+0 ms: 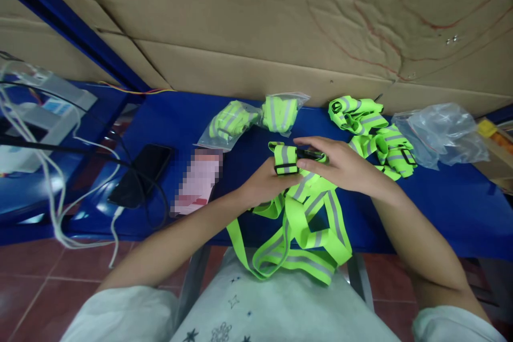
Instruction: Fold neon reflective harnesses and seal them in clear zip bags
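A neon-yellow reflective strap (298,214) with grey stripes hangs in loose loops from my hands, over the table edge and down toward my lap. My left hand (266,184) is closed around a folded part of it, beside a black buckle. From the right, my right hand (334,163) grips the same strap near a black piece, its thumb and fingers bent over it. Both hands are close together above the table. What lies under the fingers is partly hidden.
Two clear bags (232,123) of folded straps lie at the back, with more loose straps (356,115) to the right. Empty plastic bags (444,131) lie farther right. At left are a black phone (142,173), a lit phone (198,181) and white cables (50,187). Cardboard (240,16) stands behind.
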The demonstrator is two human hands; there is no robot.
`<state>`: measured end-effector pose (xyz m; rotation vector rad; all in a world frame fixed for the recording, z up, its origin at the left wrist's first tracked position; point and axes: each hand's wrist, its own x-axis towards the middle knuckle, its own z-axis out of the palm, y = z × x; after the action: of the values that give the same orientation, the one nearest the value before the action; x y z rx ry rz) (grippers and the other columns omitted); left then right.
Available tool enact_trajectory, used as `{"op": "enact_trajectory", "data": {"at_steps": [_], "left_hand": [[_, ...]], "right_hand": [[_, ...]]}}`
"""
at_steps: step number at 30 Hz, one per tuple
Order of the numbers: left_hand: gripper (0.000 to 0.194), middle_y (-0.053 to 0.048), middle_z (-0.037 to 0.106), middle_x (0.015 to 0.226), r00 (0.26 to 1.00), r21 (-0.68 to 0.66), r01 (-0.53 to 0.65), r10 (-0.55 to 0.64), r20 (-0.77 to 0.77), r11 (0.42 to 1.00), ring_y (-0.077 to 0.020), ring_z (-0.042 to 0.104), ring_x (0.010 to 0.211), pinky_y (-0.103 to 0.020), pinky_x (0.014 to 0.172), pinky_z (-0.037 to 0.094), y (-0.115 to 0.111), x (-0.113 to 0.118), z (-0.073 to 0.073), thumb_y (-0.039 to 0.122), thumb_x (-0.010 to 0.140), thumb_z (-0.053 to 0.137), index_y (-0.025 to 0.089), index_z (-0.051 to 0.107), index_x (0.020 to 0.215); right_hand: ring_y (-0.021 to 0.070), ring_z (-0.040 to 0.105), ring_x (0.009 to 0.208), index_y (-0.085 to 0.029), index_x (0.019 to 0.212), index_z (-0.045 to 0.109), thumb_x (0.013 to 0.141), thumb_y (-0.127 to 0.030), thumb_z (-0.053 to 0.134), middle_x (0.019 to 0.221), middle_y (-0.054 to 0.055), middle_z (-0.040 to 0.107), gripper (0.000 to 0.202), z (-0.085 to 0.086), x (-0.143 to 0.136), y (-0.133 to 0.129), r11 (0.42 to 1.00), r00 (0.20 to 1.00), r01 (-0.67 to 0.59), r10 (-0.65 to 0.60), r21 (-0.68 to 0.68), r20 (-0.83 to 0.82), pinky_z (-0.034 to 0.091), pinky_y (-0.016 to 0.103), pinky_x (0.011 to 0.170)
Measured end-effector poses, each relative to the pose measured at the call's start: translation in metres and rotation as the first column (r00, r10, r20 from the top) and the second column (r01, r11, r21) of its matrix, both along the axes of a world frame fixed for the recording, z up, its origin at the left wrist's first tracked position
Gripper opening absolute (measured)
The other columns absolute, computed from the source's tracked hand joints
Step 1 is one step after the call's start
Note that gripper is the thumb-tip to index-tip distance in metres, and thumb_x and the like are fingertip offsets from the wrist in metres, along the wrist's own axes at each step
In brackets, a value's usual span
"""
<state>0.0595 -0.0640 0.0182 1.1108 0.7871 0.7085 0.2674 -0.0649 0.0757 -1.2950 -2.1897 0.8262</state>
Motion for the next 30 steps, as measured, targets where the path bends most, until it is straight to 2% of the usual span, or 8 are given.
{"op": "enact_trajectory", "data": {"at_steps": [4, 8, 10, 15, 19, 22, 25, 30], "left_hand": [[0.058, -0.007, 0.078, 0.116, 0.997, -0.061, -0.050, 0.054, 0.054, 0.997, -0.0269, 0.071, 0.108, -0.036, 0.095, 0.057, -0.001, -0.001, 0.005, 0.037, 0.065, 0.097, 0.017, 0.076, 0.117], [0.055, -0.004, 0.079, 0.107, 0.993, -0.178, -0.035, 0.054, 0.103, 0.983, -0.0218, 0.073, 0.098, -0.035, 0.092, 0.058, -0.002, 0.000, 0.012, 0.035, 0.065, 0.098, 0.018, 0.077, 0.112], [0.056, -0.003, 0.078, 0.102, 0.989, -0.247, -0.015, 0.050, 0.136, 0.969, -0.0197, 0.073, 0.092, -0.034, 0.088, 0.059, -0.003, 0.001, 0.014, 0.033, 0.064, 0.099, 0.018, 0.075, 0.112], [0.050, -0.003, 0.078, 0.096, 0.979, -0.346, 0.074, -0.002, 0.204, 0.935, -0.0162, 0.073, 0.082, -0.030, 0.080, 0.060, -0.005, 0.003, 0.014, 0.023, 0.058, 0.100, 0.016, 0.075, 0.101], [0.039, -0.003, 0.078, 0.090, 0.989, -0.397, 0.043, 0.016, 0.145, 0.917, -0.0163, 0.073, 0.077, -0.030, 0.077, 0.060, -0.005, 0.003, 0.010, 0.019, 0.059, 0.098, 0.015, 0.076, 0.091], [0.035, -0.006, 0.079, 0.089, 0.987, -0.440, 0.053, 0.019, 0.158, 0.896, -0.0195, 0.075, 0.078, -0.032, 0.078, 0.061, -0.005, 0.004, 0.009, 0.023, 0.063, 0.095, 0.014, 0.077, 0.091], [0.039, -0.008, 0.080, 0.096, 0.980, -0.458, 0.090, 0.004, 0.200, 0.884, -0.0245, 0.077, 0.089, -0.036, 0.085, 0.061, -0.007, 0.006, 0.009, 0.029, 0.067, 0.094, 0.014, 0.078, 0.099], [0.042, -0.006, 0.081, 0.102, 0.986, -0.402, 0.061, 0.008, 0.167, 0.914, -0.0233, 0.076, 0.100, -0.034, 0.092, 0.058, -0.011, 0.006, 0.010, 0.028, 0.065, 0.098, 0.018, 0.079, 0.101]], "right_hand": [[0.0249, 0.074, 0.110, -0.021, 0.124, 0.076, 0.099, -0.054, 0.065, 0.121, 0.004, 0.078, 0.043, 0.016, -0.010, 0.014, 0.997, 1.000, -0.026, 0.025, -0.076, -0.016, 0.054, 0.031, 0.091], [0.0171, 0.069, 0.077, -0.017, 0.098, 0.079, 0.103, -0.059, 0.057, 0.089, 0.001, 0.077, 0.047, 0.020, -0.012, 0.023, 0.999, 0.999, 0.039, -0.040, -0.019, -0.013, 0.045, 0.027, 0.069], [0.0160, 0.066, 0.074, -0.016, 0.093, 0.079, 0.104, -0.056, 0.057, 0.082, 0.002, 0.074, 0.046, 0.018, -0.012, 0.024, 0.998, 0.998, 0.048, -0.049, 0.051, 0.026, 0.042, 0.028, 0.067], [0.0221, 0.073, 0.095, -0.019, 0.107, 0.081, 0.105, -0.045, 0.059, 0.104, 0.007, 0.078, 0.035, 0.012, -0.015, 0.024, 0.981, 0.991, -0.004, -0.023, 0.194, 0.134, 0.048, 0.030, 0.080], [0.0235, 0.074, 0.104, -0.018, 0.117, 0.079, 0.106, -0.042, 0.059, 0.113, 0.007, 0.078, 0.034, 0.011, -0.016, 0.023, 0.976, 0.989, -0.017, -0.015, 0.217, 0.148, 0.050, 0.031, 0.087], [0.0234, 0.074, 0.101, -0.018, 0.113, 0.079, 0.105, -0.046, 0.060, 0.109, 0.007, 0.079, 0.035, 0.010, -0.018, 0.022, 0.975, 0.985, 0.030, -0.066, 0.221, 0.159, 0.049, 0.031, 0.084], [0.0233, 0.074, 0.096, -0.019, 0.110, 0.078, 0.103, -0.052, 0.062, 0.105, 0.006, 0.079, 0.037, 0.006, -0.021, 0.021, 0.968, 0.972, 0.109, -0.151, 0.224, 0.179, 0.047, 0.031, 0.079], [0.0230, 0.073, 0.095, -0.020, 0.109, 0.076, 0.100, -0.052, 0.067, 0.107, 0.006, 0.077, 0.035, -0.001, -0.029, 0.019, 0.948, 0.961, 0.171, -0.220, 0.268, 0.165, 0.045, 0.030, 0.078]]}}
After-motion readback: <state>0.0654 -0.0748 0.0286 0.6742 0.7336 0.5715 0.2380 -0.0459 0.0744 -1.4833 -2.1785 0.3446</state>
